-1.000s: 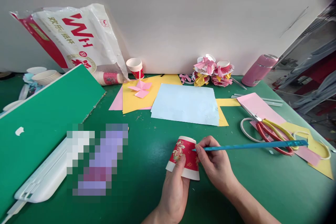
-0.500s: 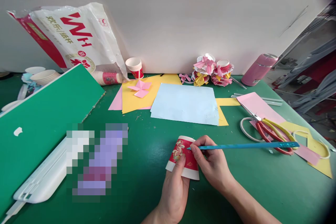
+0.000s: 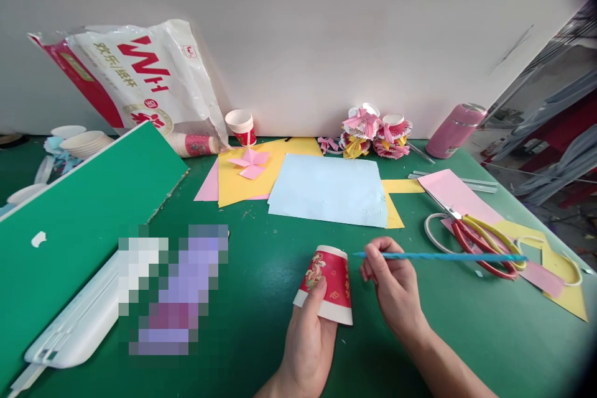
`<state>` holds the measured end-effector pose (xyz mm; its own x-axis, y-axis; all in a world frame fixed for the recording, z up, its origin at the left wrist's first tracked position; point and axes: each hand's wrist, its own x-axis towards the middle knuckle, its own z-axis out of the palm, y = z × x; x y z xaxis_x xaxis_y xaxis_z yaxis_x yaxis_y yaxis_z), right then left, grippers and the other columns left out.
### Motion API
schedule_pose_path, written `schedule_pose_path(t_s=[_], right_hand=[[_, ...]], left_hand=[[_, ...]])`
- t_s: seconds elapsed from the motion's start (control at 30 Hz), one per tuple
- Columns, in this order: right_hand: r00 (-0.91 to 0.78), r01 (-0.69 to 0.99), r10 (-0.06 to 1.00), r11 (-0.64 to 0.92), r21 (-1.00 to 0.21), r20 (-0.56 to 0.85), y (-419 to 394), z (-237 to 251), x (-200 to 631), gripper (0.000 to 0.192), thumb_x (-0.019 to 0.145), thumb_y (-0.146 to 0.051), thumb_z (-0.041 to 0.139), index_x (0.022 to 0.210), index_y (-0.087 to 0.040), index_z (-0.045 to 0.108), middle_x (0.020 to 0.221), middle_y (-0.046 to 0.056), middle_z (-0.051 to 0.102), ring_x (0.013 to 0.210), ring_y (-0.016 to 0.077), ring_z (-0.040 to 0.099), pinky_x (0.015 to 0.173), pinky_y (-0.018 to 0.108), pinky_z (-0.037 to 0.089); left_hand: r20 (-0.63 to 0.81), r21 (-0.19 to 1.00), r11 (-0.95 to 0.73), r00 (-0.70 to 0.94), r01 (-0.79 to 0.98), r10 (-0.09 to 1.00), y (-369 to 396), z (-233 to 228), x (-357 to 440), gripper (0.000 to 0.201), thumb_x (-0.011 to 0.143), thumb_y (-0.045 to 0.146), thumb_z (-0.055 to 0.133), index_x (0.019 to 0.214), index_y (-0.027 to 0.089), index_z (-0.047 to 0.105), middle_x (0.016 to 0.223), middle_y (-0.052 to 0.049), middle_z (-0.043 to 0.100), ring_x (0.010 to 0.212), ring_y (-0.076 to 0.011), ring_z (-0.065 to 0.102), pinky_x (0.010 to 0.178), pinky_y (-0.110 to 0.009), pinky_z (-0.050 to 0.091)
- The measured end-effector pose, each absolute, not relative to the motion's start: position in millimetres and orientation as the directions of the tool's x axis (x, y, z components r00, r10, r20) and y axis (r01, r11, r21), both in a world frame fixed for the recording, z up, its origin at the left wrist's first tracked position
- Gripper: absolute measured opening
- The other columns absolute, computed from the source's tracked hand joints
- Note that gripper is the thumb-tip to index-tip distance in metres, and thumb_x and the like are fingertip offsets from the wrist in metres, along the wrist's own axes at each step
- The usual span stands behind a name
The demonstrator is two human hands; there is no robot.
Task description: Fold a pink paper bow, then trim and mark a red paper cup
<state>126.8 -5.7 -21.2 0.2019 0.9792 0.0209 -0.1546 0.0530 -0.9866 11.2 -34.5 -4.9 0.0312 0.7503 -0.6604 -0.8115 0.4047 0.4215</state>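
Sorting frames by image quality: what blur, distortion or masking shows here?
Head view: even, soft light, faint shadows; edges bowed, dark corners at right; a pixelated block masks part of the green table; paper cup sharp, blue stick slightly smeared.

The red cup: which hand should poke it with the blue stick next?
Probably the right hand: it holds the blue stick, whose tip points at the red cup, just apart from it. The left hand is busy gripping the cup.
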Motion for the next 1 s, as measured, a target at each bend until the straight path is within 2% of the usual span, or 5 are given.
schedule_pose_path(t_s=[0.17,0.37,0.6,0.8,1.0], right_hand=[[0.333,-0.082,0.942,0.081,-0.993,0.049,-3,-19,130,0.018,0.086,-0.038,0.053,0.092,-0.023,0.06,0.065,-0.001,0.056,0.062,0.0128,0.053,0.06,0.024,0.044],[0.004,-0.16,1.0,-0.021,-0.987,-0.022,-7,-13,127,0.025,0.085,-0.038,0.055,0.107,-0.026,0.052,0.121,0.008,0.057,0.099,0.0225,0.06,0.078,0.032,0.05],[-0.021,-0.146,0.999,-0.046,-0.988,-0.043,-9,-11,123,0.022,0.086,-0.038,0.054,0.104,-0.024,0.051,0.113,0.007,0.061,0.091,0.0194,0.063,0.071,0.027,0.052],[0.048,-0.163,0.999,0.023,-0.986,0.016,-6,-18,125,0.021,0.088,-0.037,0.052,0.107,-0.027,0.053,0.115,0.003,0.06,0.109,0.02,0.053,0.093,0.032,0.041],[0.157,-0.182,0.985,0.097,-0.978,0.068,-6,-17,136,0.028,0.092,-0.041,0.043,0.106,-0.027,0.064,0.073,-0.001,0.054,0.069,0.0128,0.049,0.065,0.024,0.041]], left_hand=[[-0.703,0.316,0.422,0.088,-0.85,0.705,-33,2,6,0.029,0.08,0.019,0.059,0.108,0.013,0.058,0.1,-0.012,0.07,0.092,-0.0215,0.065,0.086,-0.037,0.049],[-0.644,0.141,0.525,0.325,-0.839,0.693,-29,5,-1,0.027,0.081,0.018,0.054,0.105,0.011,0.062,0.094,-0.013,0.071,0.091,-0.0223,0.065,0.091,-0.038,0.045],[-0.475,0.469,0.452,0.215,-0.759,0.853,-43,-6,8,0.039,0.066,0.019,0.073,0.104,0.019,0.065,0.106,-0.008,0.068,0.109,-0.0275,0.056,0.099,-0.039,0.037],[-0.681,0.467,0.467,0.031,-0.751,0.731,-43,-6,13,0.036,0.072,0.026,0.069,0.105,0.016,0.06,0.092,-0.009,0.07,0.101,-0.0268,0.06,0.092,-0.04,0.044],[-0.637,0.483,0.418,0.02,-0.769,0.771,-43,-10,13,0.03,0.077,0.032,0.063,0.101,0.014,0.061,0.091,-0.009,0.069,0.094,-0.0247,0.062,0.087,-0.038,0.047]])
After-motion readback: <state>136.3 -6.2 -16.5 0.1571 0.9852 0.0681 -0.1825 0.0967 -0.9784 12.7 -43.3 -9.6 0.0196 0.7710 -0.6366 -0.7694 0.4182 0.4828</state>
